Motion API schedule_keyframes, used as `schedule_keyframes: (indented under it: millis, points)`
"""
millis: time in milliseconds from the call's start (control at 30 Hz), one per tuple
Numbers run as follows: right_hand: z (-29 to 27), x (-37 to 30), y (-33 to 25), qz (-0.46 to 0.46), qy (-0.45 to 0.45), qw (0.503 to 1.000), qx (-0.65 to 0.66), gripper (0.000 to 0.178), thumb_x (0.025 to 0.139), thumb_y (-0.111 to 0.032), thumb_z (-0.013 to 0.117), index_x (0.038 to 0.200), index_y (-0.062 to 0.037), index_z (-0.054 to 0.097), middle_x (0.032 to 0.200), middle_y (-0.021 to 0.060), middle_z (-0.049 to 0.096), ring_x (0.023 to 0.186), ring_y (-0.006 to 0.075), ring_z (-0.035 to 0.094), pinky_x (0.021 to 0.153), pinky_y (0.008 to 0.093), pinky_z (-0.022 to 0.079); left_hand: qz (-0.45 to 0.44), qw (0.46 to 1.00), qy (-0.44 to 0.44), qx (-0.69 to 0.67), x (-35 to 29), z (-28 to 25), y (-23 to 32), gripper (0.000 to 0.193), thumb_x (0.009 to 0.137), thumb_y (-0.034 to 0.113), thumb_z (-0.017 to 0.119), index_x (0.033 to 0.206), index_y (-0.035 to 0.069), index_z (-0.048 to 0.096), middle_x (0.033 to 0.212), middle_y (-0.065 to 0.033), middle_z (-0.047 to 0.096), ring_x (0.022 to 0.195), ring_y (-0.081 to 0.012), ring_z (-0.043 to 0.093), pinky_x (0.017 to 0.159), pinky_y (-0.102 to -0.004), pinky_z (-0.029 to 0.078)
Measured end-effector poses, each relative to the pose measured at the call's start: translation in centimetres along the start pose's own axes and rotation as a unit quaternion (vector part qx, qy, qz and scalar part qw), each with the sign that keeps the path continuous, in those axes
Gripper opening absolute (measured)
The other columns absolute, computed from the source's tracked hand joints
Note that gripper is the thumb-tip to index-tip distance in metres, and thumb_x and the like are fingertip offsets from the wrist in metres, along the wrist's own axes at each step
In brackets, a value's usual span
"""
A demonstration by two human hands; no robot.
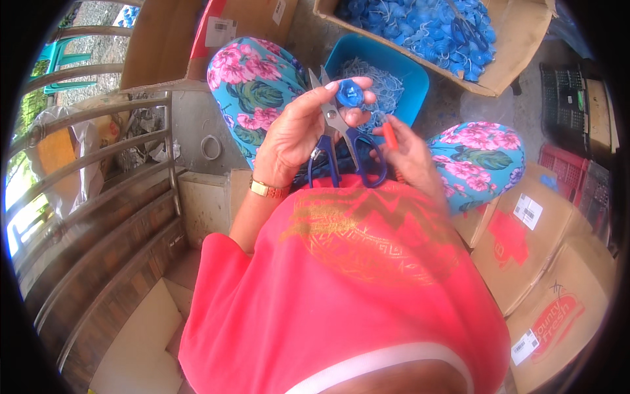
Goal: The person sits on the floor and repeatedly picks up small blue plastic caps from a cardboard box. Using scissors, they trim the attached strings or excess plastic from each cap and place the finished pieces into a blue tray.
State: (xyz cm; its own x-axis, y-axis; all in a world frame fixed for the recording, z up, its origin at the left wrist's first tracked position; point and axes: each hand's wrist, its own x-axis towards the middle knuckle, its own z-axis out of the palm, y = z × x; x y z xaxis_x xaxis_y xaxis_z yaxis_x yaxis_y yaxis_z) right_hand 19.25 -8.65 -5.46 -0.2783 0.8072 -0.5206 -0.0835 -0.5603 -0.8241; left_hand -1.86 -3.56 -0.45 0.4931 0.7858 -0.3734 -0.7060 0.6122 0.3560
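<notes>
My left hand (292, 134) is closed around a small round blue plastic piece (350, 94), held at its fingertips. Scissors with dark blue handles (359, 157) also rest in that hand, their blades spread and pointing away from me. Just to the right, my right hand (413, 161) is closed on a slim tool with an orange-red handle (390, 136); its working end is hard to make out. Both hands are close together above my lap. Beyond them sits a teal plastic bin (418, 79) with a tangle of pale string scraps (377, 88) inside.
A cardboard box (518, 49) at the far right holds many blue pieces with white strings (420, 29). More cardboard boxes (525, 243) stand at my right, near a red crate (563, 169). A metal-railed bench (111, 197) runs along my left.
</notes>
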Motion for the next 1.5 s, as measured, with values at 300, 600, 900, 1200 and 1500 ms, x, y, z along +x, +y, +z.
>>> schedule_keyframes:
  millis: [300, 600, 900, 1200, 1500]
  points:
    - [-2.0, 2.0, -1.1, 0.054, -0.050, 0.959, 0.273, 0.037, 0.096, -0.025, 0.051, 0.125, -0.0016, 0.048, 0.116, 0.0185, 0.059, 0.090, 0.0246, 0.063, 0.075, 0.0344, 0.054, -0.050, 0.993, -0.058, -0.090, 0.0, -2.6, -0.8, 0.047, 0.100, 0.032, 0.044, 0.130, -0.004, 0.044, 0.108, -0.0176, 0.058, 0.076, -0.0195, 0.056, 0.080, -0.0549, 0.055]
    - [-0.4, -0.5, -1.3, 0.023, -0.046, 0.982, 0.183, 0.058, 0.086, -0.006, 0.053, 0.141, -0.0026, 0.033, 0.130, 0.0123, 0.048, 0.097, 0.0191, 0.059, 0.079, 0.0310, 0.049, -0.034, 0.996, -0.045, -0.074, 1.1, -2.9, -0.4, 0.045, 0.096, 0.024, 0.047, 0.129, -0.007, 0.042, 0.109, -0.0175, 0.058, 0.081, -0.0198, 0.056, 0.082, -0.0535, 0.054]
    - [-0.5, 0.2, -4.1, -0.051, -0.032, 0.984, 0.170, 0.054, 0.093, -0.018, 0.051, 0.141, -0.0020, 0.035, 0.114, 0.0132, 0.057, 0.080, 0.0157, 0.062, 0.068, 0.0240, 0.050, 0.000, 0.999, -0.033, -0.007, 2.7, -1.6, 1.4, 0.049, 0.098, 0.024, 0.046, 0.134, -0.008, 0.038, 0.112, -0.0166, 0.057, 0.070, -0.0134, 0.050, 0.080, -0.0409, 0.058]
    - [0.9, 0.4, -7.0, -0.213, 0.064, 0.975, 0.013, 0.042, 0.095, -0.021, 0.052, 0.131, -0.0028, 0.041, 0.098, 0.0069, 0.057, 0.074, 0.0118, 0.058, 0.067, 0.0256, 0.049, 0.111, 0.959, -0.025, 0.258, 2.3, 1.8, 3.1, 0.047, 0.099, 0.033, 0.048, 0.133, 0.001, 0.046, 0.111, -0.0055, 0.063, 0.065, -0.0065, 0.042, 0.061, -0.0218, 0.041]
    - [1.7, 0.3, -9.2, -0.262, 0.098, 0.923, -0.264, 0.041, 0.094, -0.019, 0.054, 0.133, -0.0088, 0.048, 0.113, 0.0150, 0.063, 0.090, 0.0246, 0.063, 0.079, 0.0314, 0.049, 0.144, 0.961, -0.006, 0.237, 2.5, 3.1, 2.5, 0.044, 0.100, 0.033, 0.047, 0.128, 0.000, 0.050, 0.104, -0.0078, 0.063, 0.066, -0.0081, 0.048, 0.066, -0.0245, 0.047]
